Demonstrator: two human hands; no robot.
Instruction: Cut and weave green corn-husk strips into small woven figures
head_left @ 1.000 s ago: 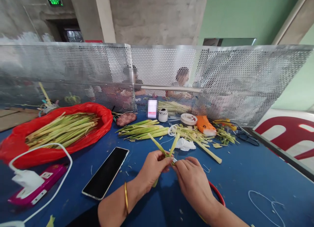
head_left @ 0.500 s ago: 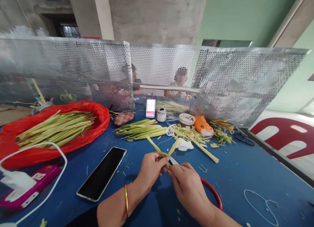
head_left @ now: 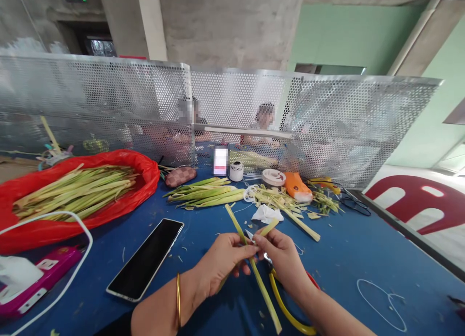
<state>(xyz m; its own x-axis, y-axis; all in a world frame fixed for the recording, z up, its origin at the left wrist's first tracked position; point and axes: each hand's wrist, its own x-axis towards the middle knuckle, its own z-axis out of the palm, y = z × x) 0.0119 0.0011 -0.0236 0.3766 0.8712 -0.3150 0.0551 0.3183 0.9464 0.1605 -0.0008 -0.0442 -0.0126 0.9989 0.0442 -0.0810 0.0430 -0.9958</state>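
Observation:
My left hand (head_left: 230,256) is closed on a long green leaf strip (head_left: 265,295), whose upper end points away from me and whose lower end hangs toward the front edge. Against it, my right hand (head_left: 281,253) pinches a second, shorter leaf strip (head_left: 269,227), the two crossing between my fingertips. Scissors with yellow and red handles (head_left: 285,311) are also held in my right hand; their blade tips poke out by the fingers. How the strips join is hidden by my fingers.
A red plastic bag (head_left: 147,181) of long leaves lies left, near a dark phone (head_left: 147,261) and a magenta power strip (head_left: 43,278). Behind my hands are a leaf bundle (head_left: 207,193), trimmings (head_left: 279,198), white tissue (head_left: 267,213) and a tape roll (head_left: 273,177). A perforated metal screen (head_left: 236,99) stands behind.
The long strip now extends down toward me between my hands. My right hand has shifted up to pinch the shorter strip, and the scissors' yellow handle has come into view.

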